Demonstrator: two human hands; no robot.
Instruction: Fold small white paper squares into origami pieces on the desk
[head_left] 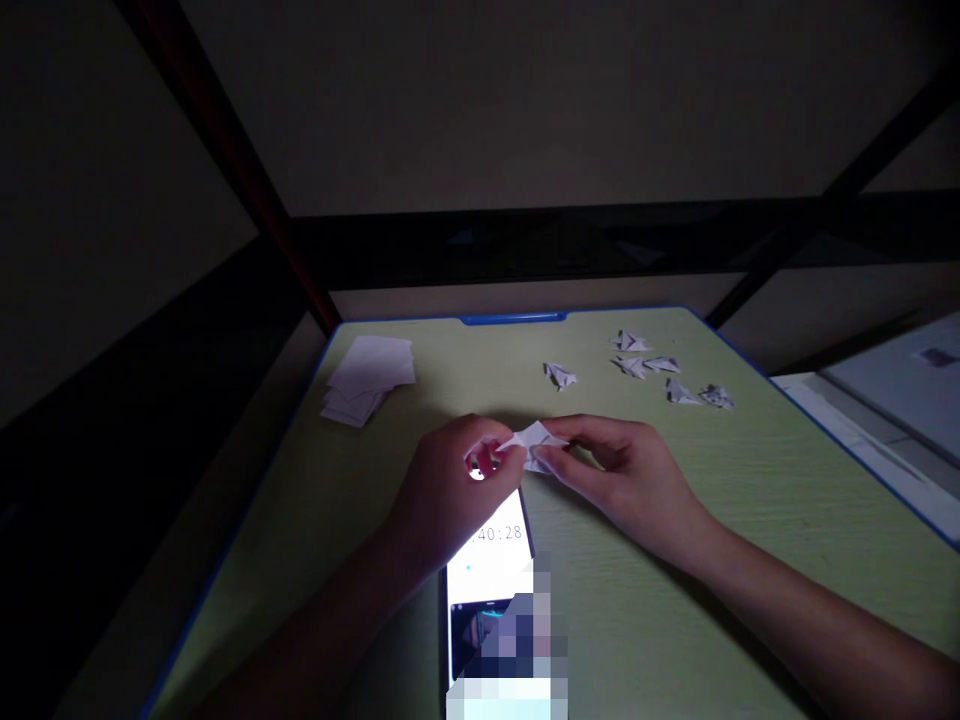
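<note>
Between my two hands is a small folded piece of white paper (536,440), with creases and pointed corners showing. My left hand (461,480) pinches its left corner between thumb and fingers. On the other side, my right hand (622,465) grips the right edge with thumb and forefinger. The paper is held just above the far end of a lit phone (495,570), whose screen shows digits and is partly covered by my left hand. Fingertips hide some of the folds.
The light green table (750,540) has a blue rim. At its far left lies a stack of white paper sheets (373,365). Several small folded paper figures (630,367) lie at the far right, and one more paper figure (560,376) sits left of them.
</note>
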